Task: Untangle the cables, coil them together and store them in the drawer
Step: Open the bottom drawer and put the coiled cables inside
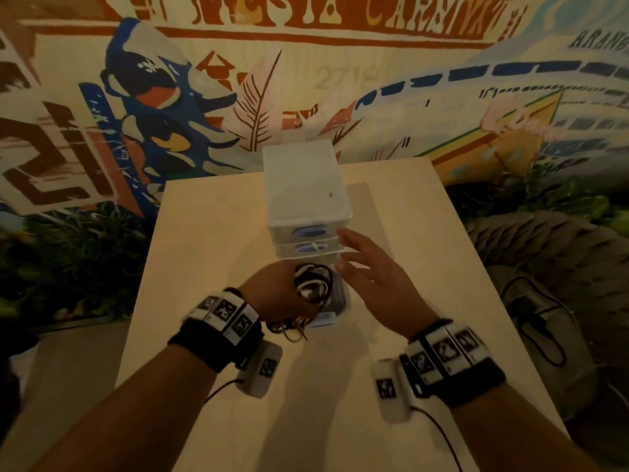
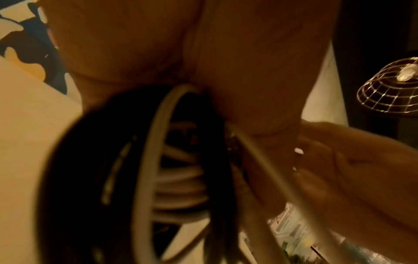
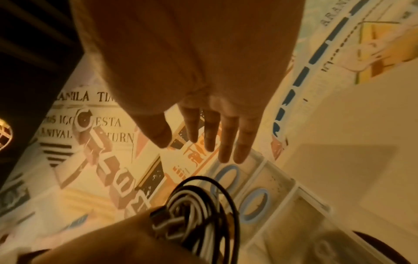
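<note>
My left hand (image 1: 282, 296) grips a coiled bundle of black and white cables (image 1: 311, 284), held just above the pulled-out bottom drawer (image 1: 328, 318) of a small white drawer unit (image 1: 303, 192). Loose cable ends hang below the hand toward the table. The left wrist view shows the coil (image 2: 176, 178) close up against the palm. In the right wrist view the bundle (image 3: 194, 210) sits in front of the blue drawer handles (image 3: 253, 205). My right hand (image 1: 360, 267) is open with straight fingers, hovering beside the unit's front right corner, just right of the cables.
The unit stands at the middle back of a pale wooden table (image 1: 211, 253). A painted mural wall (image 1: 170, 97) rises behind. A grey pouffe (image 1: 544, 240) and a dark cable on the floor (image 1: 537, 321) lie to the right. A wire lamp shade (image 2: 389, 89) hangs nearby.
</note>
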`<action>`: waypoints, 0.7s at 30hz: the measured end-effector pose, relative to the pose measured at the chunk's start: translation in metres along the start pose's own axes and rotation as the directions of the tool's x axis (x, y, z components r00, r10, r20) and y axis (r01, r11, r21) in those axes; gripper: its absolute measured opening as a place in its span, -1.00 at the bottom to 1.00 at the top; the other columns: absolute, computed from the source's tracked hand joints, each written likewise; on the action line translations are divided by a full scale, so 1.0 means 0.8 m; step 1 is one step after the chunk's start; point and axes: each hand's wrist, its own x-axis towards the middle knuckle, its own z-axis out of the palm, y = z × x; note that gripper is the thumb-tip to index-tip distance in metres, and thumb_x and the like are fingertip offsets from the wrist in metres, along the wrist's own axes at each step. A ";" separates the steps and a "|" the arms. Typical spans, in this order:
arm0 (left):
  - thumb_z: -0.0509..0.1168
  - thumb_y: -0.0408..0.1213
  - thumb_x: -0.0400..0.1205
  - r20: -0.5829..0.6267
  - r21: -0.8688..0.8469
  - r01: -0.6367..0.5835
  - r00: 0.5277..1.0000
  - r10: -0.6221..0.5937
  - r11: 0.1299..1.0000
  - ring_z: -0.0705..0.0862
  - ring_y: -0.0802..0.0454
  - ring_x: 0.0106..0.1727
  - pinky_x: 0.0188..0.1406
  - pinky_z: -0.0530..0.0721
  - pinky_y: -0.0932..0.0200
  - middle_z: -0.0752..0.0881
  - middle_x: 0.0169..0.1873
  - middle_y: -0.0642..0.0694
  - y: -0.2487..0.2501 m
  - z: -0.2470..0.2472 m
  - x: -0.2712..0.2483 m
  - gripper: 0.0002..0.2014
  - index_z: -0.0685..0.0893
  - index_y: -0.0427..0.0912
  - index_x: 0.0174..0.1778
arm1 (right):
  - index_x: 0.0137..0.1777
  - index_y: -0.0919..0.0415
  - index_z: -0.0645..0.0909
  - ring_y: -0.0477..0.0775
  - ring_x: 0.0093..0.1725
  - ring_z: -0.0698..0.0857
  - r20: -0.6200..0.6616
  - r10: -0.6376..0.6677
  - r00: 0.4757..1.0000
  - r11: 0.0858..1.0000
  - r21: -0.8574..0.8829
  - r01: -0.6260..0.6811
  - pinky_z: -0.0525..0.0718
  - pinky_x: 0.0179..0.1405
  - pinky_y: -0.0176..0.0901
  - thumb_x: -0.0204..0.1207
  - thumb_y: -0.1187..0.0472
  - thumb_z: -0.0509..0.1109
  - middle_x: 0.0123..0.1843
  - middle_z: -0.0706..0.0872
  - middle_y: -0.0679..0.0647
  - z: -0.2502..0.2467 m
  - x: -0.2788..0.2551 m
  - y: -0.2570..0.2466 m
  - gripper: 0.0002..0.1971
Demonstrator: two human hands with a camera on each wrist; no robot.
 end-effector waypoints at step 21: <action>0.62 -0.21 0.46 -0.142 -0.337 -0.015 0.989 -0.036 0.942 0.78 0.03 -0.02 0.01 0.78 -0.03 0.80 0.01 0.00 -0.029 0.033 0.042 -0.53 0.63 0.16 0.22 | 0.19 -0.11 0.76 -0.26 0.00 0.76 0.043 0.092 0.995 0.981 -0.177 -0.083 0.70 0.00 -0.20 0.55 -0.37 0.30 0.02 0.84 -0.10 0.022 0.034 0.052 -0.55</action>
